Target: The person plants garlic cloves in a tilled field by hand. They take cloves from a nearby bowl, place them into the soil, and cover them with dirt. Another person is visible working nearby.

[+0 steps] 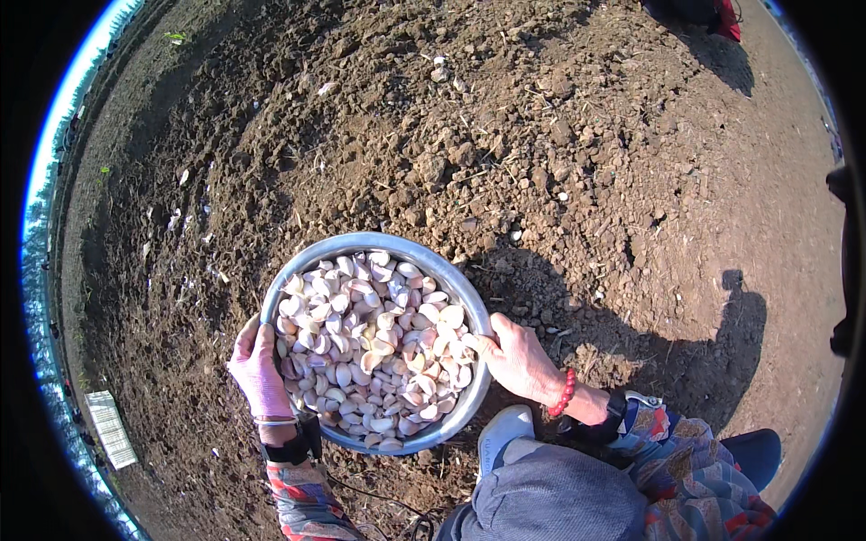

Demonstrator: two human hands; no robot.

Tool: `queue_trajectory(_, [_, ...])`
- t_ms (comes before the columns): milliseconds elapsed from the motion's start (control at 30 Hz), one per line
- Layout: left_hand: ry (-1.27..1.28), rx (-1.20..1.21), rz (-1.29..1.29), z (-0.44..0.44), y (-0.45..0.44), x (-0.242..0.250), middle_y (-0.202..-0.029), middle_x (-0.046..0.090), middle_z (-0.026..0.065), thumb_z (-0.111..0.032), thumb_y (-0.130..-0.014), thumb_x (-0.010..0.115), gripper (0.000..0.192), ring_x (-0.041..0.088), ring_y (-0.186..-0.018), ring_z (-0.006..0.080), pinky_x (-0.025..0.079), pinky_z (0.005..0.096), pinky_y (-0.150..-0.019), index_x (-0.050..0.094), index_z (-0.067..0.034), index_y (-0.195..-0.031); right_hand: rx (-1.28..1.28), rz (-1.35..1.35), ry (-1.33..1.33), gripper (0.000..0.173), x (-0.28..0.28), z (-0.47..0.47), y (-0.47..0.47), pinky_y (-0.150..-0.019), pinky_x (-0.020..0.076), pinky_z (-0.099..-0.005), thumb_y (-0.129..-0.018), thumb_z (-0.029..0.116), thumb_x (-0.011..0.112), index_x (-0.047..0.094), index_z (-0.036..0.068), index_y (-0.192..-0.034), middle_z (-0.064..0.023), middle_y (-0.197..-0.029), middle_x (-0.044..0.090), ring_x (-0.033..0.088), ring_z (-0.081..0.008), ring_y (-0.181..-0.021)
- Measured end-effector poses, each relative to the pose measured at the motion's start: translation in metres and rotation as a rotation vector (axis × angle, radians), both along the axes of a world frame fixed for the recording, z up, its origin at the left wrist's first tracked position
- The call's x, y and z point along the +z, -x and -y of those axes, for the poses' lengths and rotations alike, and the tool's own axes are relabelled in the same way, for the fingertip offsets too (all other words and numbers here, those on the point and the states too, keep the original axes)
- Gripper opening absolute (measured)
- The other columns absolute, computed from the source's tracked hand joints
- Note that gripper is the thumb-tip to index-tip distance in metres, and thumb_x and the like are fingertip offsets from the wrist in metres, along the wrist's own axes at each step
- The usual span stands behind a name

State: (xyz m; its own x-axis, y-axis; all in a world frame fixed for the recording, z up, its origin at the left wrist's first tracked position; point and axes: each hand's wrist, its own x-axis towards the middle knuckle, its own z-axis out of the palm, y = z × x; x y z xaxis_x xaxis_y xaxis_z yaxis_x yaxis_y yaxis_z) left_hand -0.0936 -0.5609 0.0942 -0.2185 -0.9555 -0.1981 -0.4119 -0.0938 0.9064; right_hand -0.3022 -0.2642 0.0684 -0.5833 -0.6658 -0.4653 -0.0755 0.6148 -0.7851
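A round metal basin (379, 241) full of separated garlic cloves (379, 338) is held level in front of me, over tilled soil. My left hand (260, 372), in a pink fingerless glove, grips the left side of its rim. On the right side, my bare right hand (521, 358) grips the rim with the thumb over the edge near the cloves. The fingers under the basin are hidden on both sides. A red bead bracelet (563, 392) circles my right wrist.
Cloddy soil (433, 149) spreads around, with scattered pale bits (176, 220) at left. A white slatted object (110, 429) lies at lower left. A dark and red item (703, 17) sits at upper right. My shoe (504, 433) and a dark cable (385, 499) are below the basin.
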Motion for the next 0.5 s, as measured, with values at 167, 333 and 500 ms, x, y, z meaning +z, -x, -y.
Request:
queue_trajectory(167, [0.076, -0.207, -0.039, 0.034, 0.102, -0.023, -0.111, 0.071, 0.0068, -0.007, -0.098, 0.061, 0.031, 0.064, -0.092, 0.0095, 0.052, 0.0235, -0.084, 0.065, 0.001, -0.128, -0.168, -0.114, -0.059, 0.031, -0.015, 0.016, 0.069, -0.069, 0.0555, -0.0499, -0.097, 0.026, 0.061, 0.053, -0.004, -0.096, -0.0291, -0.081, 0.066, 0.069, -0.0463, -0.081])
queue_trajectory(333, [0.782, -0.446, 0.492, 0.014, 0.153, -0.024, -0.127, 0.062, 0.0182, -0.025, -0.097, 0.061, 0.042, 0.061, -0.115, 0.0331, 0.05, 0.0437, -0.097, 0.059, -0.005, -0.135, -0.191, -0.219, -0.112, 0.038, -0.023, 0.02, 0.074, -0.065, 0.0562, -0.0462, -0.097, 0.032, 0.064, 0.054, -0.005, -0.1, -0.0243, -0.084, 0.069, 0.072, -0.0383, -0.076])
queue_trajectory(500, [0.85, -0.705, 0.532, -0.029, 0.182, -0.022, -0.145, 0.047, 0.0194, -0.035, -0.09, 0.069, 0.06, 0.048, -0.13, 0.0381, 0.041, 0.0498, -0.106, 0.052, -0.014, -0.144, -0.146, -0.557, 0.064, 0.059, -0.015, 0.011, 0.055, -0.096, 0.0509, -0.0489, -0.092, 0.017, 0.066, 0.04, -0.004, -0.141, -0.0283, -0.126, 0.06, 0.061, -0.0441, -0.113])
